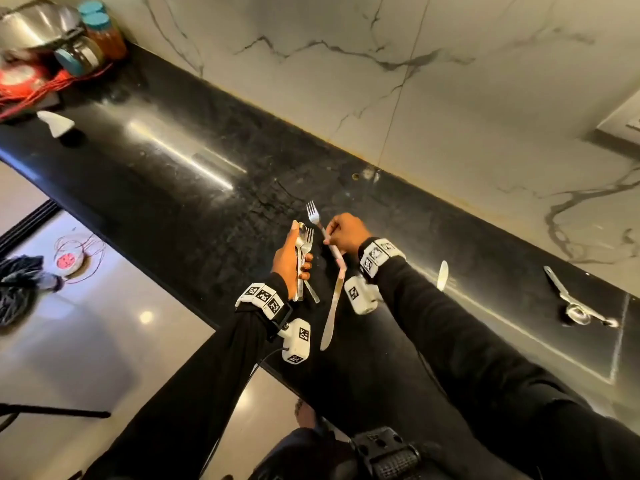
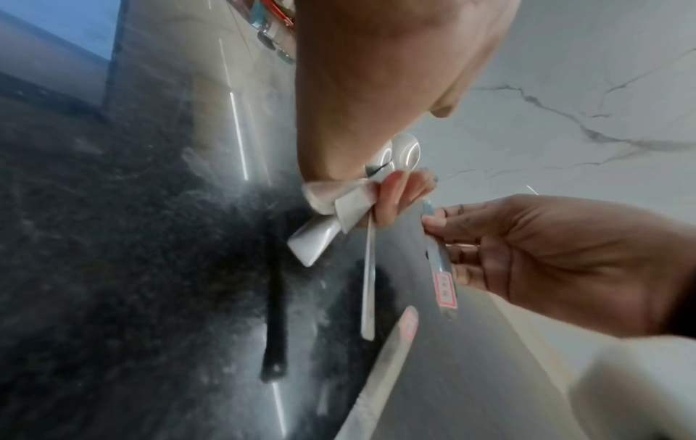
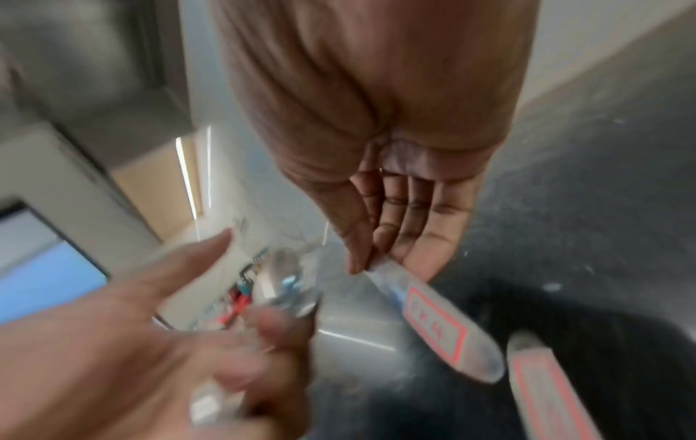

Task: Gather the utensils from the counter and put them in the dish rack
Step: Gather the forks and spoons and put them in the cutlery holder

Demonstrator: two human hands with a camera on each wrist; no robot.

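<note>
My left hand (image 1: 292, 259) grips a bundle of steel utensils (image 1: 304, 252), a spoon and a fork among them, upright above the black counter (image 1: 194, 188). My right hand (image 1: 344, 233) pinches a fork (image 1: 317, 218) by its handle, tines pointing away, just right of the bundle. In the right wrist view the thumb and fingers (image 3: 356, 247) pinch the fork handle (image 3: 433, 321), which bears a red label. A table knife (image 1: 332, 311) lies on the counter below my hands. Further right lie a white knife (image 1: 442, 274) and crossed steel utensils (image 1: 573, 304). No dish rack is visible.
At the counter's far left stand jars with teal lids (image 1: 93, 36), a steel vessel (image 1: 33, 27), a red wire holder (image 1: 24, 84) and a small white piece (image 1: 55, 123). A marble wall (image 1: 381, 64) backs the counter. The floor lies at left.
</note>
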